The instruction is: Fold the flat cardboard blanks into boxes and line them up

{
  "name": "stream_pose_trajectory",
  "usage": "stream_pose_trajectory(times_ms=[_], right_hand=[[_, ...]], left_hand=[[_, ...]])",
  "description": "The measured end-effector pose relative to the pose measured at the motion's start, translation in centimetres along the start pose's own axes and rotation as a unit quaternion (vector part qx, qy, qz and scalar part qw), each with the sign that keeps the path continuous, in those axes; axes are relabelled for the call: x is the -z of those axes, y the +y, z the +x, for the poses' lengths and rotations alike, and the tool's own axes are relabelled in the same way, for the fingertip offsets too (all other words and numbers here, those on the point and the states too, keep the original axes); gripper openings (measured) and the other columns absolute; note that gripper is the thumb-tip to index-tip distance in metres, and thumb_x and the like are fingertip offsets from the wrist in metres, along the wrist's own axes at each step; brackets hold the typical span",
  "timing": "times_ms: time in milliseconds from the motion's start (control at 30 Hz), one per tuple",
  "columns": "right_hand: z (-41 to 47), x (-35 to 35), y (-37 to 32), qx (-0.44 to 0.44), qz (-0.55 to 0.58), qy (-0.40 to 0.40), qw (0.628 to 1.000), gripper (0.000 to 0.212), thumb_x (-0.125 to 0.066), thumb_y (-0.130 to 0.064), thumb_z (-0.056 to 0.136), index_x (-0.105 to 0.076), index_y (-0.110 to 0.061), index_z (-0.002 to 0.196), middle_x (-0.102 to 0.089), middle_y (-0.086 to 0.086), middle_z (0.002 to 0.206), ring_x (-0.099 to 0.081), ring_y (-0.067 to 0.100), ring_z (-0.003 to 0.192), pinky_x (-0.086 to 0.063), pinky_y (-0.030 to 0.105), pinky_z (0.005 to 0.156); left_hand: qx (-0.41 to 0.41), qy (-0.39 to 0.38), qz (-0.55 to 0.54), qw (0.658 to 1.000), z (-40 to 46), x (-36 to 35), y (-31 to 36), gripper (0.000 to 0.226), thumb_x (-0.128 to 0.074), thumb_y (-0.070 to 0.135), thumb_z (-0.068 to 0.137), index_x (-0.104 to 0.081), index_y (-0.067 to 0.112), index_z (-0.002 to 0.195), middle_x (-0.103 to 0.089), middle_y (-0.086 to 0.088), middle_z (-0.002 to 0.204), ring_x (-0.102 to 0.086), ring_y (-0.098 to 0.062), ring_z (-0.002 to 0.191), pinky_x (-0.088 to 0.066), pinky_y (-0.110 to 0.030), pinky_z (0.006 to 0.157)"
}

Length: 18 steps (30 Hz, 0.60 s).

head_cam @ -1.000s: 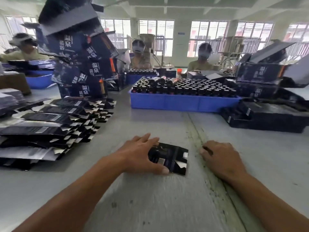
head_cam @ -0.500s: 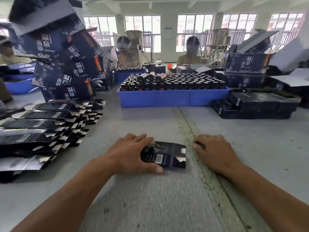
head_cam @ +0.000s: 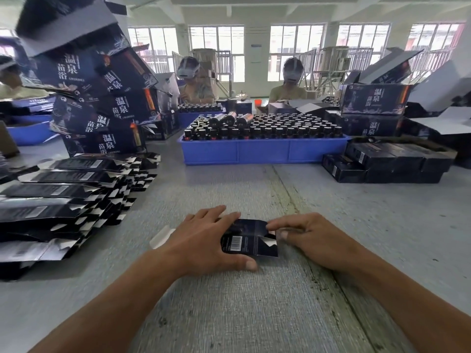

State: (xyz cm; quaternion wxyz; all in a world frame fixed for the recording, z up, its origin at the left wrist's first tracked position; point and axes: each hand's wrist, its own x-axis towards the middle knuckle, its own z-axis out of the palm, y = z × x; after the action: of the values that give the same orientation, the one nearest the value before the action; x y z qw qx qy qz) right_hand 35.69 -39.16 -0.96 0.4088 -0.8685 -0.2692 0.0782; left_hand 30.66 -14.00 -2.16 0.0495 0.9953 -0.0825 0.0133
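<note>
Pressing down on one flat cardboard blank at the near middle of the grey table: left hand lies spread over its left part, fingers straight, thumb along the near edge. Right hand at the blank's right end; fingertips touch the end flaps, fingers loosely bent. Cannot tell whether a flap is actually pinched or only touched.

Blank not yet opened into a tube. Stack of flat blanks lies well apart to the left; folded boxes sit far right beside the blue crate of bottles.

Risks, as judged:
- Left palm covers much of the blank; lifting the right end against that pressure could crease a panel off its score line.
- A light fingertip hold on a small flap could slip, or bend the flap alone.
- Surface looks glossy; the blank may slide on the table if pressure eases.
- Leaning pile of large printed cartons behind the stack looks unsteady; a table knock could topple it.
</note>
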Motion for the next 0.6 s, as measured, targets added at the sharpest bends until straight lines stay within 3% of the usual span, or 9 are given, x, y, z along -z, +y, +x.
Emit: stream_pose_trajectory(times_ms=[167,367,433,500,600], right_hand=[[-0.4,-0.1,-0.6,-0.005,0.029,0.041,0.999,0.029,-0.058,-0.011,0.1,-0.069,-0.028,0.12,-0.07,-0.019,0.109,-0.061,-0.014,0.097,-0.043,-0.002,0.074],[-0.4,0.0,-0.9,-0.036,0.1,0.142,0.984,0.031,-0.064,-0.023,0.097,-0.063,-0.025,0.128,-0.072,-0.009,0.111,-0.069,0.004,0.098,-0.053,0.018,0.084],[-0.4,0.1,-1.2,-0.054,0.18,0.133,0.973,0.034,-0.068,-0.028,0.093,-0.063,-0.024,0.126,-0.075,-0.004,0.107,-0.073,0.008,0.096,-0.058,0.032,0.089],[-0.4,0.1,-1.5,-0.073,0.31,0.091,0.944,0.033,-0.071,-0.026,0.09,-0.065,-0.017,0.121,-0.077,0.001,0.103,-0.075,0.016,0.092,-0.061,0.035,0.079],[-0.6,-0.2,-2.1,-0.09,0.396,0.052,0.912,0.021,-0.068,-0.02,0.091,-0.069,-0.011,0.11,-0.077,0.01,0.1,-0.076,0.026,0.088,-0.062,0.033,0.065]], left_hand=[[0.004,0.028,-0.007,1.0,-0.1,-0.2,0.0,0.131,-0.029,0.11,0.049,-0.009,0.038,0.157,-0.038,0.009,0.154,-0.033,-0.015,0.141,-0.024,-0.04,0.119],[0.02,0.142,0.043,0.989,-0.5,0.7,0.8,0.132,-0.025,0.109,0.049,0.003,0.036,0.155,-0.038,0.003,0.143,-0.039,-0.018,0.129,-0.028,-0.037,0.113],[0.025,0.183,0.072,0.98,-0.7,1.2,1.1,0.134,-0.022,0.109,0.049,0.009,0.033,0.155,-0.038,0.0,0.14,-0.039,-0.019,0.126,-0.032,-0.037,0.11],[0.015,0.215,0.1,0.971,-0.8,1.5,1.5,0.135,-0.021,0.108,0.051,0.01,0.03,0.156,-0.039,-0.005,0.138,-0.042,-0.022,0.124,-0.036,-0.04,0.106],[-0.019,0.271,0.124,0.954,-1.0,1.7,2.0,0.132,-0.031,0.103,0.057,-0.013,0.019,0.157,-0.048,-0.012,0.13,-0.051,-0.028,0.115,-0.045,-0.045,0.097]])
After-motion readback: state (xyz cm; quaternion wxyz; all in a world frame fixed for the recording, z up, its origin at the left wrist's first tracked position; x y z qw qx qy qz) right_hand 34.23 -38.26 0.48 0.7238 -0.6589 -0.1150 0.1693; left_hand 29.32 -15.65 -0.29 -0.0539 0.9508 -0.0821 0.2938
